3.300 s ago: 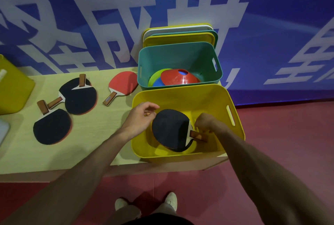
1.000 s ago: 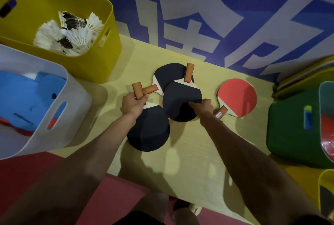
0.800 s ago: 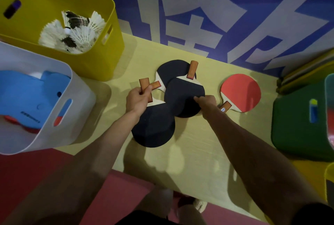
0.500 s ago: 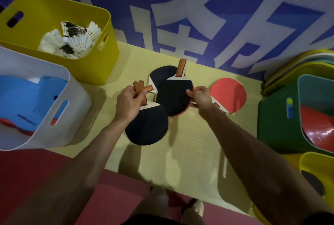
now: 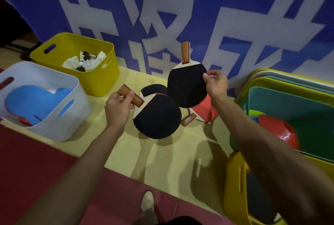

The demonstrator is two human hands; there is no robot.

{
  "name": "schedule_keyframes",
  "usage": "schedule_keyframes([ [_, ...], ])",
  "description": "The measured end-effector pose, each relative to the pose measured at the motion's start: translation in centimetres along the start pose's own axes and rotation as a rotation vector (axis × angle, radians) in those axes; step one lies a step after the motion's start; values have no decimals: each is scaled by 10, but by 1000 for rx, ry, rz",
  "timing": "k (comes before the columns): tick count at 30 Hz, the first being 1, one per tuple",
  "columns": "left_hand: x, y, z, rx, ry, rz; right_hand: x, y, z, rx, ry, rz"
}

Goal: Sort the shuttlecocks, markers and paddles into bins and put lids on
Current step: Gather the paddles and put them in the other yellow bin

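Hands (image 5: 117,108) (image 5: 216,84) grip round black rubber-faced paddles (image 5: 157,118) (image 5: 187,85)

Yellow table (image 5: 162,156) — bins (image 5: 54,125), red paddle (image 5: 204,109)

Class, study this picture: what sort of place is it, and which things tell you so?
Most likely a sports hall's equipment corner: table tennis paddles, shuttlecocks in a yellow bin, and a red court-style floor.
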State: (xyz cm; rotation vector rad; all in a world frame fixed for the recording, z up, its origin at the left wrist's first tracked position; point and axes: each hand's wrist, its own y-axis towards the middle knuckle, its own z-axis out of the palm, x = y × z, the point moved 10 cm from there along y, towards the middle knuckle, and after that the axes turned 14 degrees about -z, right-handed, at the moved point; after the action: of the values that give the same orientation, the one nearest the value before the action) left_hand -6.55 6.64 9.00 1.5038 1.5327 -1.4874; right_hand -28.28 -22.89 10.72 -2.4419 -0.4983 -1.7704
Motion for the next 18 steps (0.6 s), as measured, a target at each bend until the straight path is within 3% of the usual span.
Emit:
schedule_keyframes([
  [7,6,-92,41,61,-225,-130,-8,-9,-143,-237,75,40],
  [18,28,-232,161,430,-105,-208,-89,-41,-292,-394,294,247],
])
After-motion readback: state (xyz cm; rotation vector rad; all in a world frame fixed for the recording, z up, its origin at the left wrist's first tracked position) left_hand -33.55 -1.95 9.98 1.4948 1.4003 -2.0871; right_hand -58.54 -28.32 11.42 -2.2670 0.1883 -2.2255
